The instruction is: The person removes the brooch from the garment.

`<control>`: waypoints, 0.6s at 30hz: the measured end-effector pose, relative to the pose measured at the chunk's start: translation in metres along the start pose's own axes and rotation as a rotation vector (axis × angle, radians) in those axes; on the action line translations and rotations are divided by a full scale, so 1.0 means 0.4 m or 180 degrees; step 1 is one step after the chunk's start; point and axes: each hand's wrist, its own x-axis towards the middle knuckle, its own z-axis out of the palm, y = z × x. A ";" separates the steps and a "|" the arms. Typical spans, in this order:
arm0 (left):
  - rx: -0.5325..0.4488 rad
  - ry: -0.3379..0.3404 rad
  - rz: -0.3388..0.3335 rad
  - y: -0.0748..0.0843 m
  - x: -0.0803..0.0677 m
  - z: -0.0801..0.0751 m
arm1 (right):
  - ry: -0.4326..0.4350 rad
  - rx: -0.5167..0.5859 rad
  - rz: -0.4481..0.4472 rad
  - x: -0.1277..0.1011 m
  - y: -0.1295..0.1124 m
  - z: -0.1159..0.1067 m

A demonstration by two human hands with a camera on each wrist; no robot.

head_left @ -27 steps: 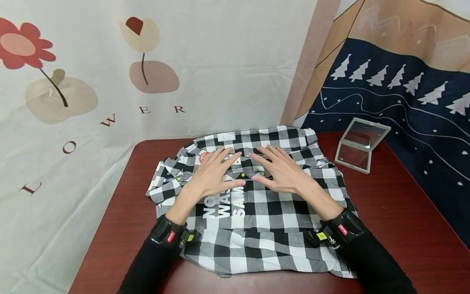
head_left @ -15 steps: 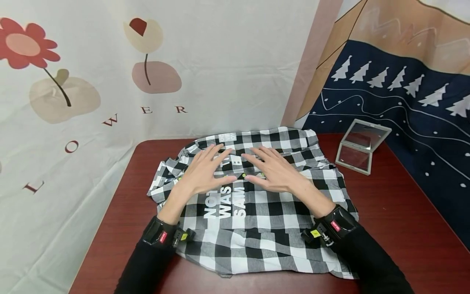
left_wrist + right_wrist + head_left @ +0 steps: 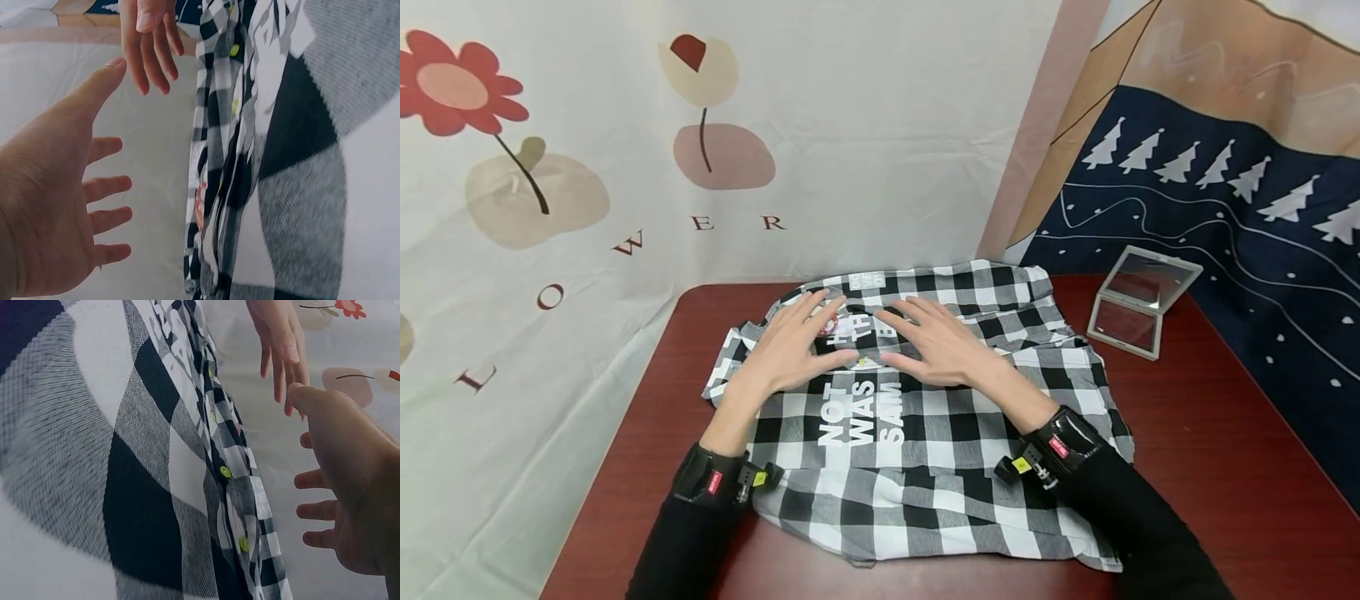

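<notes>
Two black sleeves (image 3: 700,533) reach in from the near edge, and each wrist wears a black band. Under them a black and white checked shirt (image 3: 940,467) lies spread flat on the dark red tabletop (image 3: 1225,467). Big white letters are printed on the middle of the shirt. A little farther in, the left hand (image 3: 790,350) and the right hand (image 3: 936,346) are side by side over the upper part of the shirt. Both hands have straight, spread fingers and hold nothing. The palms face down on the cloth or just above it; the wrist views show a gap, so it is hard to tell if they touch. Their thumbs point at each other and are close but apart. Small yellow-green buttons (image 3: 225,472) run along the shirt's front edge between the hands. The shirt goes on past the fingertips to the far edge of the tabletop. To the right, well apart from the shirt, an open folding mirror (image 3: 1138,300) stands on the tabletop. Behind it all hang a cloth with flowers (image 3: 550,167) and a blue cloth with white trees (image 3: 1225,208).
</notes>
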 end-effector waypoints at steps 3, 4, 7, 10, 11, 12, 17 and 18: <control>-0.0038 0.0009 -0.0036 -0.015 0.000 -0.007 | 0.0002 0.0037 -0.0026 0.017 -0.003 0.009; -0.0036 -0.0002 -0.0058 -0.021 0.000 -0.009 | 0.0001 0.0049 -0.0033 0.023 -0.005 0.012; -0.0099 -0.0013 -0.0110 -0.036 0.000 -0.016 | 0.0020 0.0122 -0.0048 0.041 -0.012 0.016; -0.0173 -0.0007 -0.0151 -0.053 -0.001 -0.019 | 0.0040 0.0174 -0.0060 0.059 -0.017 0.023; -0.0211 -0.0001 -0.0160 -0.058 -0.002 -0.020 | 0.0047 0.0184 -0.0069 0.065 -0.019 0.025; -0.0246 0.0001 -0.0176 -0.063 -0.002 -0.019 | 0.0053 0.0183 -0.0082 0.071 -0.020 0.028; -0.0290 0.0008 -0.0220 -0.087 -0.004 -0.012 | 0.0111 0.0251 -0.0163 0.098 -0.023 0.041; -0.0293 0.0013 -0.0229 -0.092 -0.005 -0.010 | 0.0123 0.0271 -0.0166 0.103 -0.023 0.043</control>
